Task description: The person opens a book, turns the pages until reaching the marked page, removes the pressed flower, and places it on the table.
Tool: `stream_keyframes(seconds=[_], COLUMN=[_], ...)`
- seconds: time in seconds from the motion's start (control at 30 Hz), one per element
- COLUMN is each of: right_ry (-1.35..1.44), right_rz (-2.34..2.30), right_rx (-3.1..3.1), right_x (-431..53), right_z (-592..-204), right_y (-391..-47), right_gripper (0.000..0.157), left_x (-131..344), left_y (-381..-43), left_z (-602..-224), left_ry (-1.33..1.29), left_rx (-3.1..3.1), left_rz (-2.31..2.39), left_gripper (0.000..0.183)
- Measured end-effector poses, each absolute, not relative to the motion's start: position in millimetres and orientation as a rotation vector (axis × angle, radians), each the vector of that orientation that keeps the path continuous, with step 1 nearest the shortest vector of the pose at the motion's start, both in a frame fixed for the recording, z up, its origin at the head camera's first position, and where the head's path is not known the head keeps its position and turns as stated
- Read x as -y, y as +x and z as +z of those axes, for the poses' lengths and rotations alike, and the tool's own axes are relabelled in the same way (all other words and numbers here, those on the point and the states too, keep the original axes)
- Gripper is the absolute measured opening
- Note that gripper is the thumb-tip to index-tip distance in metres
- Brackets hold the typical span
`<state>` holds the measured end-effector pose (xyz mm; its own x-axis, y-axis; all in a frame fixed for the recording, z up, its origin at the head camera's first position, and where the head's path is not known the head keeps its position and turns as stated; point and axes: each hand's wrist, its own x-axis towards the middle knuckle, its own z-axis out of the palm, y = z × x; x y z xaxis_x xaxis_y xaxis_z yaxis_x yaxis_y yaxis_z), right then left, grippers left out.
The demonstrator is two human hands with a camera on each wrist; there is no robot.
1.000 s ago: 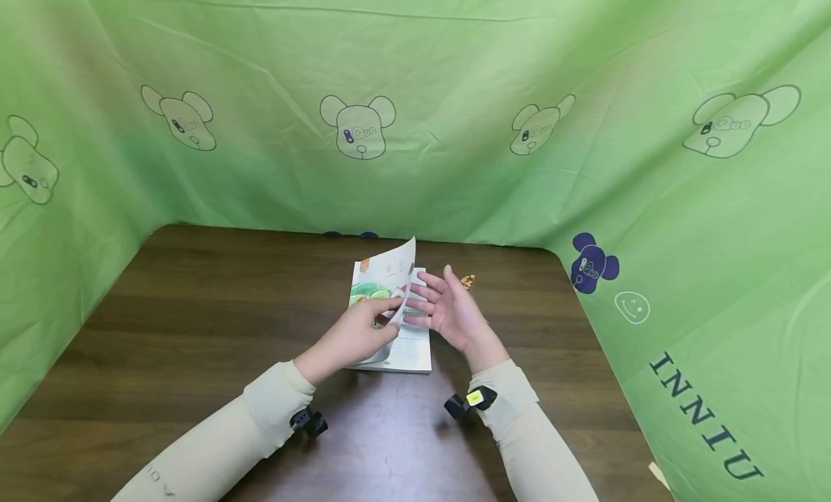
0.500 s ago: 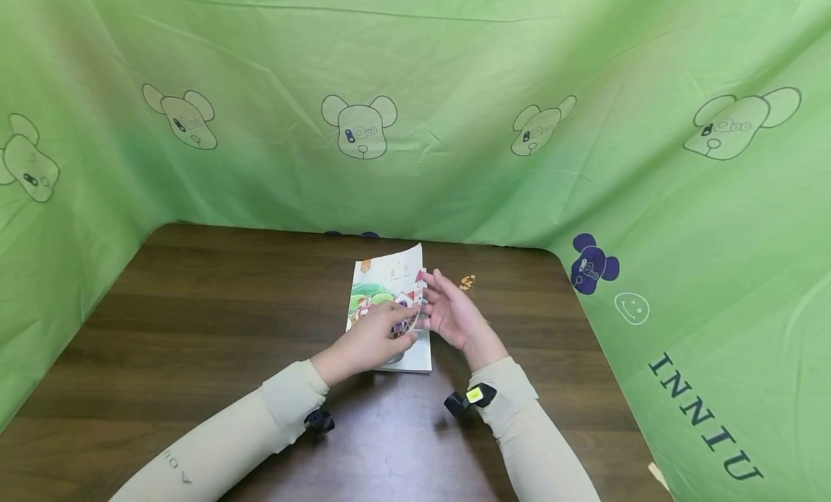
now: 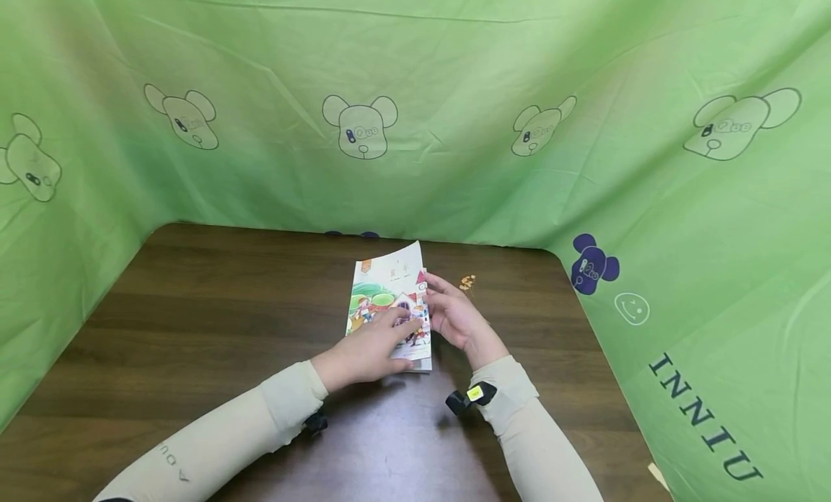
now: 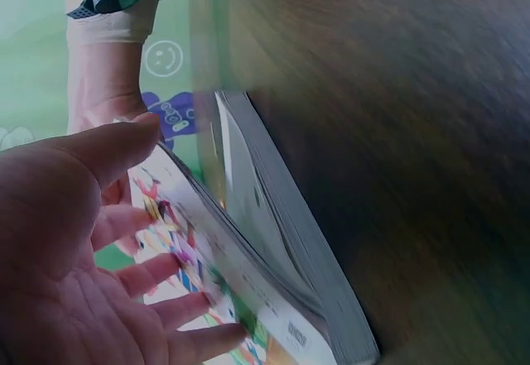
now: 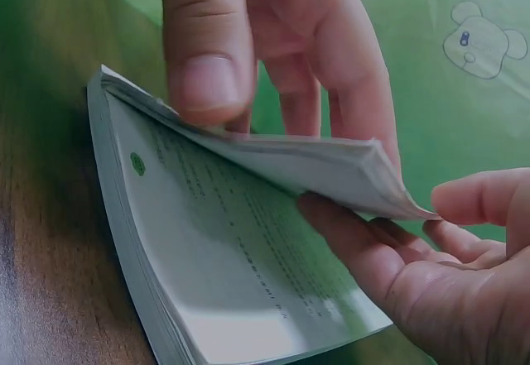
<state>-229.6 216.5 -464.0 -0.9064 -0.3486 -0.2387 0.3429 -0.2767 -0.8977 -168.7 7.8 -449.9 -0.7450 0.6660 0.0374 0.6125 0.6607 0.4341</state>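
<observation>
A paperback book (image 3: pixel 383 275) with a colourful illustrated cover lies on the table, its front part lifted along the right edge. My left hand (image 3: pixel 370 343) rests on the cover with spread, relaxed fingers; its thumb (image 4: pixel 124 146) stays near the lifted part's lower edge. My right hand (image 3: pixel 457 318) pinches the lifted part's right edge, thumb above and fingers beneath, as the right wrist view shows. Below it, a printed page (image 5: pixel 215 241) is exposed on the thicker lower stack. The right fingertips are hidden from the head view by the cover.
The brown wooden table (image 3: pixel 214 322) extends around the book. A small orange-yellow piece (image 3: pixel 467 282) lies just beyond my right hand. Green cloth (image 3: pixel 441 185) printed with bear heads hangs behind and along both sides.
The lifted front part has come down towards the right. My left hand has gone from pinching its edge to lying over the cover. My right hand's fingers have closed in on that edge.
</observation>
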Motion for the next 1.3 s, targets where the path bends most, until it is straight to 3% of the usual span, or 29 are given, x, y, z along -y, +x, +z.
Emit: stream_keyframes(seconds=[0.43, 0.63, 1.3], right_ry=[-0.013, 0.02, 0.125], right_rz=[-2.176, -2.168, -2.113], right_rx=[-1.626, -1.648, -1.779], right_x=[-219, -222, -226], right_z=[-464, -468, -480], right_y=[-230, -232, -230], right_gripper=[0.062, 0.063, 0.068], left_x=[25, 36, 40], left_y=[-178, -184, -192], left_z=[-451, -452, -460], left_ry=[1.021, 0.945, 0.906], left_rx=[-2.753, -2.741, -2.639], left_rz=[0.634, 0.603, 0.54], left_gripper=[0.072, 0.064, 0.059])
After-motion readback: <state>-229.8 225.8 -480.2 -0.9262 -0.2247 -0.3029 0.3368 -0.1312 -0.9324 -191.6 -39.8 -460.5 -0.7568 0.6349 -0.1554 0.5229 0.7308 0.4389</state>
